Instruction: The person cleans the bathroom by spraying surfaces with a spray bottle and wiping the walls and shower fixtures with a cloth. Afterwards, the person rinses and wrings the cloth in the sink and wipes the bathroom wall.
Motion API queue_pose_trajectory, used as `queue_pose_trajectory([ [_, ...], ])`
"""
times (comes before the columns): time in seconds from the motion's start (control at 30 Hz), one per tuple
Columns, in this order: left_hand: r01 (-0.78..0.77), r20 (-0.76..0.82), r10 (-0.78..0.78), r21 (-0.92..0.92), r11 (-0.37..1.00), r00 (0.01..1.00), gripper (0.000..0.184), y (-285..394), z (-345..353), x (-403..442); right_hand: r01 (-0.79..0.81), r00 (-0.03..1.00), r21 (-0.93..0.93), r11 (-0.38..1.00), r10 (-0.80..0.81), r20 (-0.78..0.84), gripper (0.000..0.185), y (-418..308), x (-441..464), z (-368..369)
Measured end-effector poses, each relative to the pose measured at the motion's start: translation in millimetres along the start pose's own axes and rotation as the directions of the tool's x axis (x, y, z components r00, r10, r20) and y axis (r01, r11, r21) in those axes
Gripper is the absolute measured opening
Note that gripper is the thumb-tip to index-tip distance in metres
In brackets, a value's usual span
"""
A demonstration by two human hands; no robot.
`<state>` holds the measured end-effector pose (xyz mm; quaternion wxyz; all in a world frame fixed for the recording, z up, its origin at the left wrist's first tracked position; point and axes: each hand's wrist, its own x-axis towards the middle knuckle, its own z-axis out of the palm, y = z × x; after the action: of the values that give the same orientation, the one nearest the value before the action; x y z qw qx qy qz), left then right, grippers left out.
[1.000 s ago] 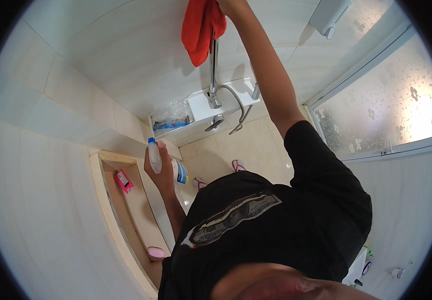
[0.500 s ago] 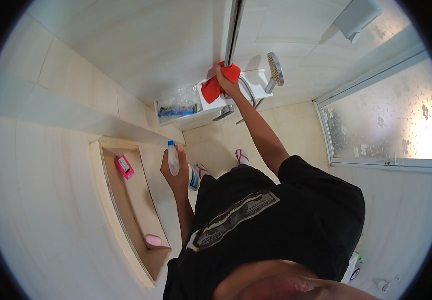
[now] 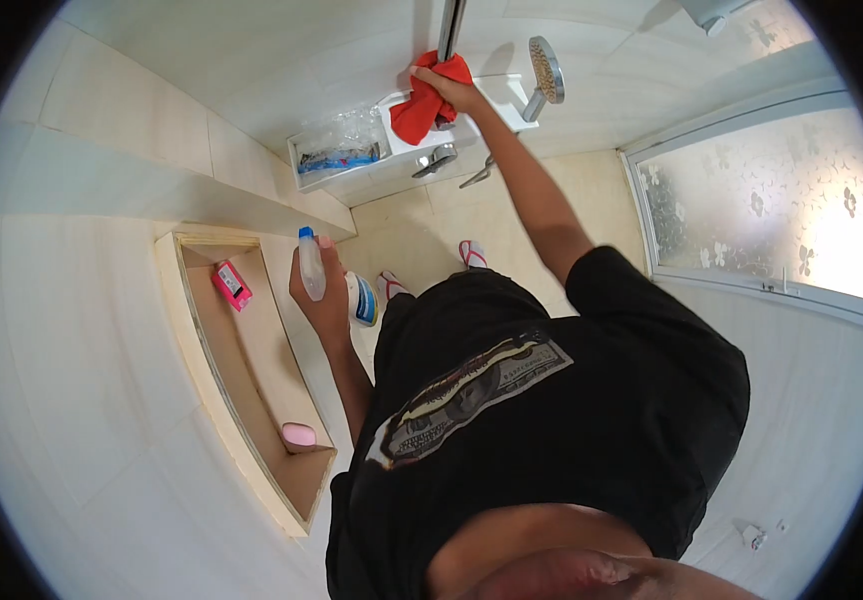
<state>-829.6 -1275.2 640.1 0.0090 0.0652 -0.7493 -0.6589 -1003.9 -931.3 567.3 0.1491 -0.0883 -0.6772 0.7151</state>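
Observation:
My right hand (image 3: 452,92), fingers closed, presses a red cloth (image 3: 416,115) around the lower part of the vertical metal shower pole (image 3: 451,28), just above the white shelf (image 3: 508,97). Some of the cloth hangs over the shelf. In my left hand (image 3: 320,300) is a spray bottle with a blue-tipped nozzle (image 3: 307,234) and a blue-and-white labelled body (image 3: 363,300). It is held low, beside the wall niche, and the fingers are partly hidden behind the bottle's top.
The shower head (image 3: 547,70) sticks out right of my forearm, above a mixer tap (image 3: 437,160). A bin with clear plastic (image 3: 342,135) adjoins the shelf. The niche (image 3: 180,290) holds a pink package (image 3: 233,286) and pink soap (image 3: 300,434). A frosted window (image 3: 752,200) is at right.
The view has tilted, so the shelf, niche and window sit higher in it. My right hand stays on the cloth at the pole; the left still holds the spray bottle.

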Motion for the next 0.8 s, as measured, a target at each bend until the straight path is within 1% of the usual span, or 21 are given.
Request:
queue_pose_trajectory([
  [0.03, -0.001, -0.019, 0.002, 0.013, 1.000, 1.000, 0.028, -1.5, -0.7, 2.4, 0.139, 0.964, -0.060, 0.989, -0.149, -0.221, 0.020, -4.8, -7.0, 25.0],
  [0.07, 0.007, -0.030, -0.006, 0.032, 0.999, 1.000, 0.028, -3.2, -1.5, 0.5, 0.247, 0.858, -0.145, 0.958, -0.285, -0.427, 0.020, -3.5, -12.0, 42.1],
  [0.1, 0.028, -0.020, -0.028, 0.021, 0.999, 0.999, 0.028, -3.6, -2.0, -1.0, 0.307, 0.740, -0.263, 0.914, -0.404, -0.538, 0.018, 20.5, -1.4, 48.7],
  [0.17, 0.068, 0.012, -0.068, 0.011, 0.998, 0.998, 0.027, -2.0, -5.5, -3.5, 0.266, 0.602, -0.393, 0.880, -0.470, -0.645, 0.016, 30.7, 7.4, 56.4],
  [0.2, 0.081, 0.018, -0.081, 0.011, 0.997, 0.997, 0.027, -3.2, -8.7, -3.9, 0.238, 0.517, -0.449, 0.861, -0.504, -0.692, 0.016, 28.0, 9.2, 62.6],
  [0.23, 0.086, 0.030, -0.086, 0.014, 0.996, 0.996, 0.026, -6.1, -12.4, -4.8, 0.121, 0.488, -0.470, 0.875, -0.464, -0.739, 0.014, 18.9, 6.7, 68.0],
  [0.3, 0.123, 0.050, -0.125, 0.027, 0.992, 0.991, 0.024, -3.2, -19.6, -2.4, 0.204, 0.531, -0.493, 0.846, -0.518, -0.670, 0.014, 26.4, 12.1, 63.0],
  [0.33, 0.110, 0.070, -0.112, 0.036, 0.993, 0.991, 0.024, -2.5, -22.7, 2.4, 0.240, 0.550, -0.502, 0.831, -0.543, -0.635, 0.014, 34.2, 10.6, 56.3],
  [0.37, 0.102, 0.087, -0.105, 0.047, 0.994, 0.991, 0.024, -2.3, -27.8, 5.7, 0.297, 0.711, -0.387, 0.873, -0.473, -0.520, 0.016, 44.3, 9.4, 44.8],
  [0.4, 0.094, 0.107, -0.100, 0.057, 0.994, 0.989, 0.024, -2.1, -34.8, 9.9, 0.109, 0.864, -0.150, 0.983, -0.168, -0.475, 0.019, 35.3, 4.5, 37.1],
  [0.43, 0.124, 0.169, -0.144, 0.125, 0.984, 0.975, 0.023, 3.1, -41.3, 15.6, 0.061, 0.959, -0.102, 0.993, -0.087, -0.269, 0.020, 28.1, 3.2, 18.5],
  [0.47, 0.089, 0.214, -0.120, 0.150, 0.985, 0.969, 0.023, 6.2, -46.0, 19.6, 0.009, 0.999, -0.072, 0.997, -0.012, -0.043, 0.022, 20.4, 5.8, -0.5],
  [0.5, 0.052, 0.259, -0.095, 0.167, 0.985, 0.961, 0.023, 8.3, -48.0, 24.6, -0.023, 0.991, -0.100, 0.995, 0.036, 0.132, 0.021, 5.9, 9.7, -11.2],
  [0.53, 0.014, 0.303, -0.070, 0.181, 0.983, 0.950, 0.024, 10.4, -47.7, 30.7, -0.049, 0.949, -0.132, 0.990, 0.087, 0.302, 0.022, -8.8, 14.7, -22.2],
  [0.57, 0.032, 0.351, -0.090, 0.167, 0.985, 0.932, 0.024, 12.9, -48.3, 35.6, -0.068, 0.877, -0.167, 0.984, 0.139, 0.460, 0.023, -15.2, 18.5, -30.9],
  [0.63, 0.006, 0.421, -0.084, 0.181, 0.983, 0.903, 0.023, 11.2, -47.0, 43.6, -0.117, 0.806, -0.007, 0.993, 0.099, 0.583, 0.025, -11.9, 24.0, -40.0],
  [0.67, -0.010, 0.450, -0.078, 0.189, 0.982, 0.890, 0.023, 9.4, -44.1, 48.7, -0.144, 0.763, 0.073, 0.987, 0.064, 0.644, 0.027, -6.8, 31.4, -43.1],
  [0.7, 0.018, 0.466, -0.119, 0.216, 0.976, 0.877, 0.022, 15.1, -40.5, 49.7, -0.165, 0.778, 0.117, 0.979, 0.056, 0.626, 0.027, 4.9, 35.6, -45.9],
  [0.73, 0.040, 0.465, -0.139, 0.217, 0.975, 0.874, 0.023, 18.4, -36.4, 47.6, -0.151, 0.846, 0.105, 0.983, 0.074, 0.527, 0.026, 2.5, 31.0, -40.6],
  [0.8, 0.078, 0.470, -0.180, 0.230, 0.970, 0.864, 0.023, 24.4, -31.5, 44.5, -0.129, 0.949, 0.085, 0.988, 0.098, 0.299, 0.025, -3.9, 7.0, -22.0],
])
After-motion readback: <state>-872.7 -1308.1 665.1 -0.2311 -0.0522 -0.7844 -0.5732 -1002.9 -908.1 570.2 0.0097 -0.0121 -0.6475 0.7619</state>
